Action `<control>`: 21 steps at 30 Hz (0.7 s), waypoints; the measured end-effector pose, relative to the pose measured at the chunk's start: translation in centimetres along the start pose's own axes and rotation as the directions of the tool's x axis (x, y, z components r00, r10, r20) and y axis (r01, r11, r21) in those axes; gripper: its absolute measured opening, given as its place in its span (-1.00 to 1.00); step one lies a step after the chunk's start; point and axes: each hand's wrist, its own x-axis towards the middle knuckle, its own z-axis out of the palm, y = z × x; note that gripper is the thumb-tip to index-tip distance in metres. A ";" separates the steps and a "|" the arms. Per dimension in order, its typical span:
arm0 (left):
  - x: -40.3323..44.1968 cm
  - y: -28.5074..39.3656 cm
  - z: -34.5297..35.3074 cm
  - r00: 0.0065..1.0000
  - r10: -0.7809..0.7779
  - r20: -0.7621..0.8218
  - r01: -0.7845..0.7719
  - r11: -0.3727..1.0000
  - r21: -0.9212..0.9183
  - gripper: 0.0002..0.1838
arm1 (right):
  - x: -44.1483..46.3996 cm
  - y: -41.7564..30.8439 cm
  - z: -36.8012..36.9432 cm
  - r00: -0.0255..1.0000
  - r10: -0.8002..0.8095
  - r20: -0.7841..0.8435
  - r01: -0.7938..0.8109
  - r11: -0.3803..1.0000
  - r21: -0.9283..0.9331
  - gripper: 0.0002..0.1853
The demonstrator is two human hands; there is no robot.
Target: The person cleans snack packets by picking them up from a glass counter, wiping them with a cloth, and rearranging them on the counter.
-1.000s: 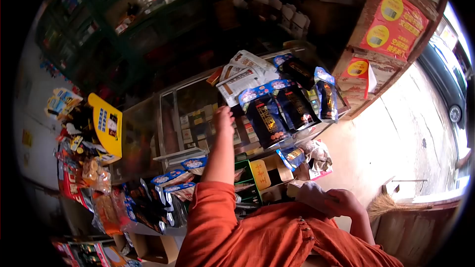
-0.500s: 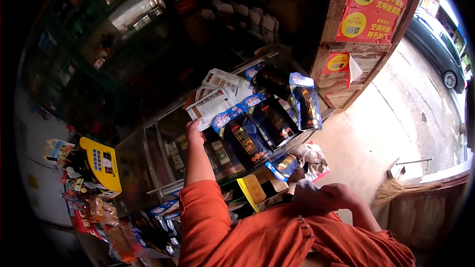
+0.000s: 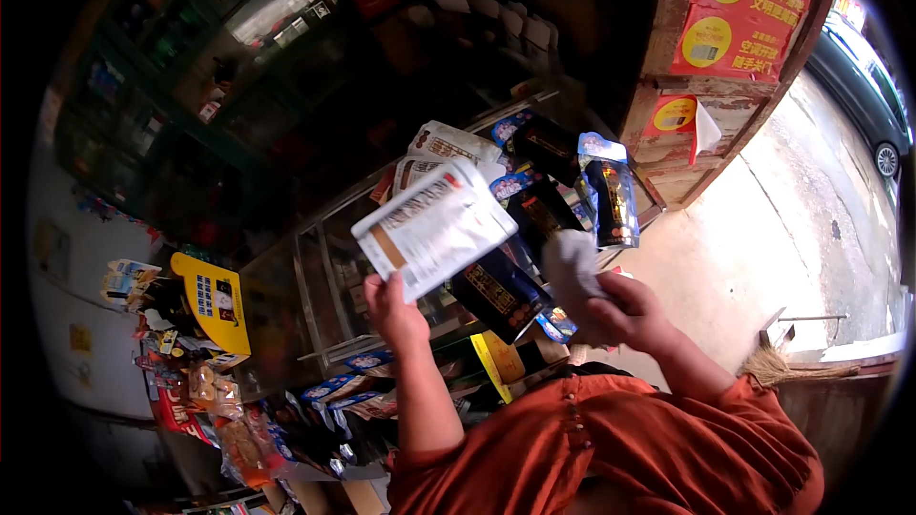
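My left hand (image 3: 396, 317) pinches the lower corner of a white printed packet (image 3: 434, 234), which is lifted and tilted above the glass counter (image 3: 329, 267). In my right hand (image 3: 632, 313) is a bunched grey-white cloth (image 3: 572, 272), held just right of the packet. Behind the packet, more white packets (image 3: 453, 141) lie stacked on the counter. Several dark pouches with gold lettering and blue tops rest beside them, among them a front pouch (image 3: 496, 288), partly covered by the packet, and a right-hand pouch (image 3: 612, 195) at the counter's end.
A yellow display box (image 3: 212, 305) and bagged snacks (image 3: 215, 391) stand at the left. Dark shelves fill the back. A wooden door panel (image 3: 658, 81) with red notices borders the right side, near a straw broom (image 3: 787, 362). Outside is a parked car (image 3: 859, 86).
My left hand has lifted the white packet off the stack and drawn it toward me. My right hand has risen from near my body with the cloth, toward the packet.
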 end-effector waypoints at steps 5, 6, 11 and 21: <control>-9.5 -0.2 2.7 0.985 -0.137 0.103 0.112 0.969 0.218 -0.89 | 3.7 -2.8 6.3 0.825 -0.536 0.177 0.545 0.674 -0.499 -0.69; -10.9 -0.1 2.9 0.978 -0.090 0.191 0.037 0.963 0.267 -0.86 | 4.2 -1.7 6.9 0.824 -0.530 0.200 0.541 0.632 -0.554 -0.68; -12.7 1.0 1.1 0.924 -0.096 0.369 -0.042 0.936 0.349 -0.79 | 5.6 2.4 5.9 0.792 -0.611 0.008 0.499 0.639 -0.586 -0.67; -14.8 -0.9 1.2 0.841 -0.086 0.534 -0.161 0.903 0.398 -0.80 | 3.9 0.4 6.8 0.766 -0.635 -0.097 0.526 0.708 -0.472 -0.87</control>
